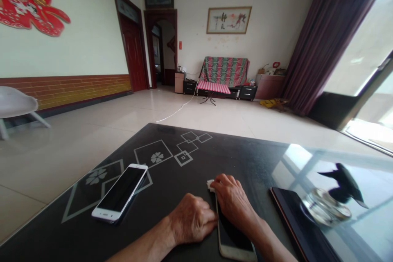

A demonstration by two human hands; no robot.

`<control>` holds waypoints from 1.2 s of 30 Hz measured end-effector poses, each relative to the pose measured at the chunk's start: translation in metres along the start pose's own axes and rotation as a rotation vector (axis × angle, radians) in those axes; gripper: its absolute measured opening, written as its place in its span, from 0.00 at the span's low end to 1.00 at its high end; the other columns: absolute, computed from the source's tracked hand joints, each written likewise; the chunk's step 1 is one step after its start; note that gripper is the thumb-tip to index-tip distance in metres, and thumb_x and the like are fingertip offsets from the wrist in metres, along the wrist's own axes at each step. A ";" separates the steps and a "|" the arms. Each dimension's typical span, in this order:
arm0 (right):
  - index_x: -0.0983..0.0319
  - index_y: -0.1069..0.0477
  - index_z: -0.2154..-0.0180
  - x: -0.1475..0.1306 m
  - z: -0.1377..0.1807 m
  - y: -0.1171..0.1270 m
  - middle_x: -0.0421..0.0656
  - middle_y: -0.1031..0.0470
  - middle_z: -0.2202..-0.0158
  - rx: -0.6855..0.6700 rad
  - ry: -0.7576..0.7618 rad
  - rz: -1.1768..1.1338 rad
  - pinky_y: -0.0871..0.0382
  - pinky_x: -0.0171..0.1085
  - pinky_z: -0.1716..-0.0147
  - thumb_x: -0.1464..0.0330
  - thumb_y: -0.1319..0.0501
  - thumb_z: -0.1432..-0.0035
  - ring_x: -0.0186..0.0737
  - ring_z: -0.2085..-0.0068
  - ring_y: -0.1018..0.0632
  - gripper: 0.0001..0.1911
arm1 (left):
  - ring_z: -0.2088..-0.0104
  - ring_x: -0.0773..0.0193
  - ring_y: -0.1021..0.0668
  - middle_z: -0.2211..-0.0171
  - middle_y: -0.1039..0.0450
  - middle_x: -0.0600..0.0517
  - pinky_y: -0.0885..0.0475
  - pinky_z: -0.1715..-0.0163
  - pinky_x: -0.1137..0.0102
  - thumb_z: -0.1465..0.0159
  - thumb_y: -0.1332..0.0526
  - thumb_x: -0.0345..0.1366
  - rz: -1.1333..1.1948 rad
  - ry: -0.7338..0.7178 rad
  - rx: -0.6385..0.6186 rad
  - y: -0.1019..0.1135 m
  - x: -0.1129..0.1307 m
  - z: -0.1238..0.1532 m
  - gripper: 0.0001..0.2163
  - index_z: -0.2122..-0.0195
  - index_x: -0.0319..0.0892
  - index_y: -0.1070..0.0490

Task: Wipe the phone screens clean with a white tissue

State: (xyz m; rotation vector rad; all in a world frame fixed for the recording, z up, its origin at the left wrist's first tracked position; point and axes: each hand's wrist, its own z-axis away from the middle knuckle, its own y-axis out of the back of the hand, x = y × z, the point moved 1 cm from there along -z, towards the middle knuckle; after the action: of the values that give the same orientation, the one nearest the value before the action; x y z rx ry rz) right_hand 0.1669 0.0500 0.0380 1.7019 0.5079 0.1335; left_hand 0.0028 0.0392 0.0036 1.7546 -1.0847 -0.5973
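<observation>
Two phones lie face up on a black glass table (172,180). My right hand (231,200) rests over the nearer phone (233,239), its fingers pinched on a small white cloth (210,184) at the phone's far end. My left hand (192,219) is curled, its fingers pressed against the left edge of that phone. A white phone with a dark screen (121,192) lies apart to the left, untouched.
A dark tablet (294,221) lies at the right with a glass ashtray (325,208) beside it. Beyond the table is a tiled floor, a white cable (179,108), a covered sofa (224,73), a white chair (15,104) at left and curtains at right.
</observation>
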 end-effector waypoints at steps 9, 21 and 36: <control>0.54 0.27 0.60 -0.007 0.028 0.005 0.41 0.30 0.57 -0.061 0.102 -0.099 0.43 0.38 0.54 0.73 0.47 0.40 0.40 0.54 0.32 0.13 | 0.79 0.67 0.26 0.79 0.27 0.54 0.35 0.77 0.74 0.36 0.44 0.38 -0.004 0.009 0.010 -0.005 -0.001 0.000 0.11 0.74 0.44 0.27; 0.55 0.27 0.59 0.003 0.002 0.003 0.42 0.29 0.58 -0.012 0.041 -0.025 0.42 0.38 0.56 0.73 0.51 0.37 0.40 0.56 0.31 0.15 | 0.80 0.67 0.28 0.81 0.29 0.55 0.36 0.77 0.74 0.33 0.46 0.39 0.010 -0.009 0.013 0.000 0.001 -0.001 0.12 0.70 0.45 0.27; 0.54 0.28 0.62 -0.007 0.041 0.006 0.42 0.29 0.58 -0.055 0.091 -0.084 0.39 0.38 0.56 0.72 0.48 0.39 0.40 0.55 0.30 0.11 | 0.80 0.68 0.28 0.79 0.28 0.55 0.36 0.78 0.74 0.35 0.46 0.37 0.003 -0.013 0.031 -0.001 0.001 -0.001 0.11 0.73 0.44 0.29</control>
State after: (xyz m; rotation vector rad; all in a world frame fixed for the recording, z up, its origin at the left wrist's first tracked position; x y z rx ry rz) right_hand 0.1772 0.0091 0.0371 1.6235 0.6366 0.1634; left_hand 0.0044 0.0390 0.0029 1.7781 -1.1107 -0.5941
